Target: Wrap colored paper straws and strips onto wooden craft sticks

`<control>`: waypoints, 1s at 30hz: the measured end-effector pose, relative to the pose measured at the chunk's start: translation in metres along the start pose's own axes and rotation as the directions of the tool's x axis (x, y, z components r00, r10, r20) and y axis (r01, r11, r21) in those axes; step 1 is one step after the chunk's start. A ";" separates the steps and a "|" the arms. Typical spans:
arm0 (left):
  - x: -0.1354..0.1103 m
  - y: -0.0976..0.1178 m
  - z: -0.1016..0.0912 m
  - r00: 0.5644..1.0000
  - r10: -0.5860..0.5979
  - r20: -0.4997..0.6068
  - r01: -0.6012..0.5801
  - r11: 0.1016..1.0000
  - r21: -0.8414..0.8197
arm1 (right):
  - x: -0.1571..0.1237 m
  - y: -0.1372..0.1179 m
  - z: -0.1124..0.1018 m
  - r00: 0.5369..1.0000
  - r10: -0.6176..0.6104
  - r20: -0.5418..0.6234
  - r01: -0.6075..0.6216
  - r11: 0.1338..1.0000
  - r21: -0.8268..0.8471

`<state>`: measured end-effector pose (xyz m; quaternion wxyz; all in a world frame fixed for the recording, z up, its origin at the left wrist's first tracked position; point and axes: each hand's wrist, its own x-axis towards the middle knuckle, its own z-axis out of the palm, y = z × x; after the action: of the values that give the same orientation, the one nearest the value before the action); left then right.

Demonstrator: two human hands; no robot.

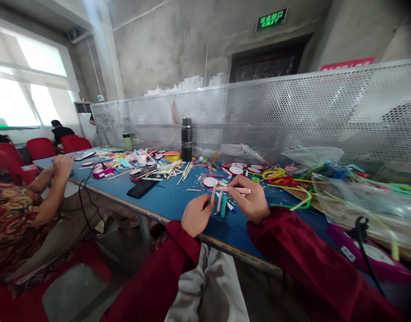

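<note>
My left hand (198,214) hovers over the near edge of the blue table (172,201), fingers pinched on a short wooden stick (213,194) that points up. My right hand (251,199) is closed on a pale pink stick (237,190) held level, its left end close to the top of the wooden stick. Both arms wear dark red sleeves. Just beyond my hands lie several marker pens (222,205) and a round white disc with a red rim (211,181).
A black phone (140,188), a scattered pile of wooden sticks (174,168), a black flask (186,139) and coloured tubes (286,181) lie on the table. Clear plastic bags (359,197) sit at right. A person in a patterned shirt (14,210) sits at left. A perforated metal screen (292,112) backs the table.
</note>
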<state>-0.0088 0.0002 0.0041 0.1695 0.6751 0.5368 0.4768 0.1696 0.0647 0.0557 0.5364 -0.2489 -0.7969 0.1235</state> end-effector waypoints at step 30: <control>0.001 -0.002 0.001 1.000 -0.004 0.002 0.004 1.000 0.006 | 0.000 0.000 -0.001 1.000 0.011 -0.021 -0.011 1.000 -0.017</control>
<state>-0.0091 0.0017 0.0026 0.1689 0.6751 0.5394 0.4741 0.1705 0.0644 0.0559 0.5418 -0.2592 -0.7909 0.1168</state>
